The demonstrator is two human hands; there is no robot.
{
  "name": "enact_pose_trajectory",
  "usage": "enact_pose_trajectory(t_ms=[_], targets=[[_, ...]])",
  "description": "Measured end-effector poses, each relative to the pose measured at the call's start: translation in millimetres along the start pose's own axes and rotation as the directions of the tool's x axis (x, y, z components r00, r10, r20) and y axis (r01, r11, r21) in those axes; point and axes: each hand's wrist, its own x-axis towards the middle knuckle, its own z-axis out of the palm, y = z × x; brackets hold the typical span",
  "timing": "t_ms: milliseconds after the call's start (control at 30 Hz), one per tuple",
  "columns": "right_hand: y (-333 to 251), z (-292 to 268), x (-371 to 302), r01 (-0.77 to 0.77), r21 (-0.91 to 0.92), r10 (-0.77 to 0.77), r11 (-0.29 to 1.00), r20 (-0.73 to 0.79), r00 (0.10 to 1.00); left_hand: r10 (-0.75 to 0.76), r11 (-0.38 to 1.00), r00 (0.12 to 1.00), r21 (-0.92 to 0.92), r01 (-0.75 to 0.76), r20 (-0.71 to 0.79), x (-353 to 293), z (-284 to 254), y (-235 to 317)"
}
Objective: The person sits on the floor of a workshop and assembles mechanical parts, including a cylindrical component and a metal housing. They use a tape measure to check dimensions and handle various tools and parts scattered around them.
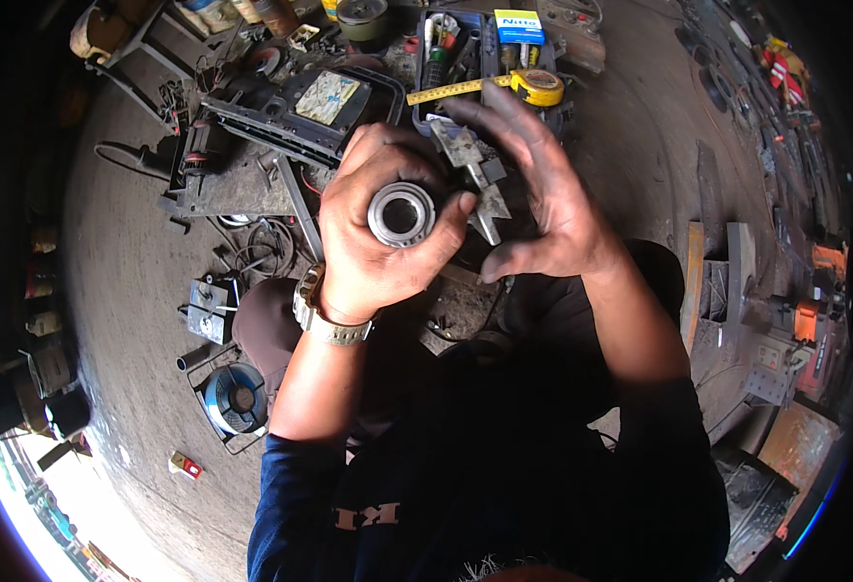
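My left hand [373, 233] is wrapped around a round metal part with a hollow bore [401, 215], its ringed end facing up. Most of that part's length is hidden by my fingers. Just right of my left thumb and fingers is a grey metal piece with pointed fins [475, 165]; I cannot tell whether it joins the round part. My right hand [562, 213] is held to the right of the finned piece, thumb and fingers spread in a wide curve. Nothing is gripped in it.
Beyond my hands lie a black tool case [291, 121], a tray of hand tools [456, 58] and a yellow tape measure [537, 87] with its blade out. An angle grinder [203, 145] rests far left. A blue wire spool [235, 398] stands by my left knee; metal bars [735, 281] lie right.
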Motion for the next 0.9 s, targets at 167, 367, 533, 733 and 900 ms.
enact_pose_trajectory(t_ms=[167,367,533,733,900], targets=[[-15,-11,10,-0.064,0.432,0.209,0.9,-0.297,0.932,0.024,1.0,1.0,-0.011,-0.024,-0.002,-1,-6,-4],[-19,-19,6,-0.09,0.509,0.253,0.856,-0.262,0.931,0.033,0.998,0.999,-0.047,-0.032,0.023,-4,-8,-4],[-13,-21,-1,-0.189,0.486,0.378,0.853,-0.327,0.866,0.028,0.999,1.0,-0.019,-0.028,0.01,-12,-15,-3],[-13,-23,-6,-0.319,0.379,0.469,0.869,-0.42,0.777,0.035,0.999,0.999,-0.005,-0.035,-0.008,-24,-17,-4],[-13,-28,-12,-0.59,-0.167,0.548,0.79,-0.239,0.801,0.057,0.997,0.998,-0.04,-0.058,-0.028,-28,-20,-8]])
